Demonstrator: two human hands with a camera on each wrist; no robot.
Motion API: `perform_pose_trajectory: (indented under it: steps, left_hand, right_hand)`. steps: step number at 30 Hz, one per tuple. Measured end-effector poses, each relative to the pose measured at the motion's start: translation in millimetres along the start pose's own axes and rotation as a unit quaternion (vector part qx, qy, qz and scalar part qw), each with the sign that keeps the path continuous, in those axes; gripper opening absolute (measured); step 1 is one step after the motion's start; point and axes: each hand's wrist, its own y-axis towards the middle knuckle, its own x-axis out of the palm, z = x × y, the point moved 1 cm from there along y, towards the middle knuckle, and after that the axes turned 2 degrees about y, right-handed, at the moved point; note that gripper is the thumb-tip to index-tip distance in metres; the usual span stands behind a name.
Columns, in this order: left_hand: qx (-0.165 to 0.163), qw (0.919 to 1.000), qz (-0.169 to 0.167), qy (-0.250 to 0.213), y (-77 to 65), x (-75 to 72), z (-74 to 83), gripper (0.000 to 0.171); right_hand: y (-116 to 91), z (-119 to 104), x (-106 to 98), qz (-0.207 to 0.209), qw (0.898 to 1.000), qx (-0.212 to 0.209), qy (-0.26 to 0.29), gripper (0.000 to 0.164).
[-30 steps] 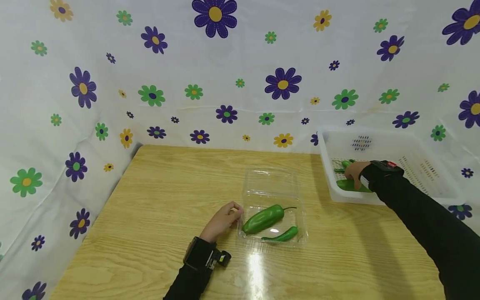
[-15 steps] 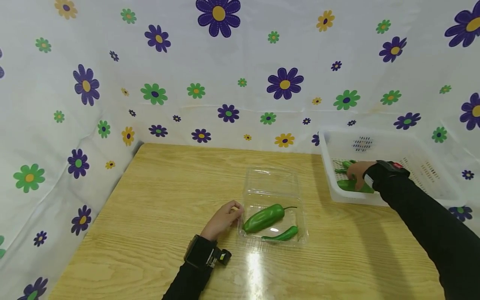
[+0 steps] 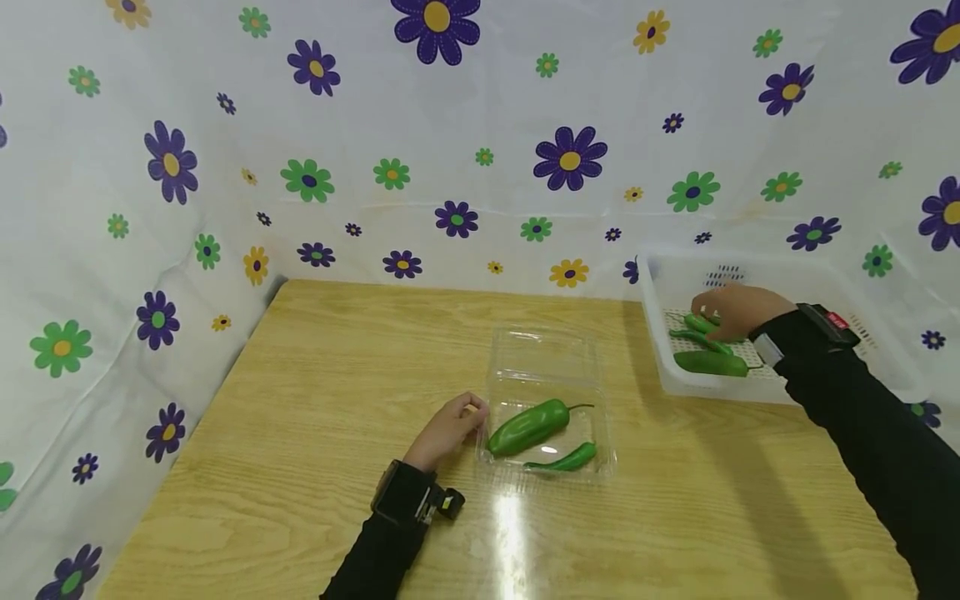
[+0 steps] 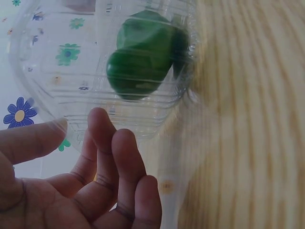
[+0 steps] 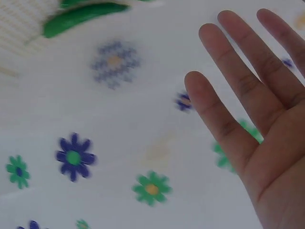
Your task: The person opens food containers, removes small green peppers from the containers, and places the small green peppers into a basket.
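In the head view my left hand point(image 3: 446, 433) is at the left side of a clear hinged plastic container point(image 3: 487, 471), its lid lying back. The left wrist view shows relaxed fingers touching the container's side, thumb and index fingertips apart. Inside lie a large green pepper point(image 3: 528, 427) and a smaller curved green chili point(image 3: 566, 459). My right hand point(image 3: 738, 310) is over the white basket point(image 3: 847, 292), fingers spread and holding nothing in the right wrist view. Below it lie a thick green pepper point(image 3: 708, 363), a slender chili point(image 3: 699, 339) and another green pepper point(image 3: 697, 323), partly hidden by the hand.
A wooden table point(image 3: 337, 367) carries the container at its middle and the perforated basket at the back right. Flower-printed white cloth point(image 3: 480, 100) stands behind and to the left of it. The basket's raised wall point(image 3: 660, 333) is between the peppers and the container.
My right hand has moved off the thick pepper, up and back in the basket, uncovering the thick pepper and the slender chili. The left hand stays at the container.
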Motion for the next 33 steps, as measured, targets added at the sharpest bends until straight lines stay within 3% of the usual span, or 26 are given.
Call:
perform_pose_trajectory:
  steps: [4,8,13,17,22,26,33]
  left_hand:
    - [-0.001,1.0000,0.004,0.004,1.0,0.4,-0.9,0.019]
    - [-0.004,0.9999,0.009,0.003,1.5,-1.7,-1.6,0.019]
    - [0.001,1.0000,0.000,-0.006,1.6,-2.3,-3.1,0.018]
    - [0.008,0.9999,-0.008,-0.010,1.0,-1.1,-3.0,0.019]
    - [0.007,0.9999,-0.009,-0.010,0.9,0.3,-3.5,0.020]
    - [0.010,0.9999,-0.009,-0.005,0.4,0.3,-3.7,0.020]
    - [0.007,0.9999,-0.009,-0.003,1.4,-0.6,-4.0,0.020]
  right_hand:
    - [-16,-43,-16,0.087,0.995,-0.041,0.001,0.039]
    - [-18,-94,-14,0.149,0.984,-0.092,0.022,0.041]
    - [-12,-148,17,0.174,0.963,-0.208,0.000,0.039]
    - [-9,-179,47,0.149,0.948,-0.281,-0.030,0.036]
    - [-7,-191,76,0.095,0.948,-0.301,-0.050,0.034]
    - [-3,-190,90,0.062,0.949,-0.308,-0.024,0.032]
    - [3,-185,108,0.082,0.939,-0.334,-0.009,0.024]
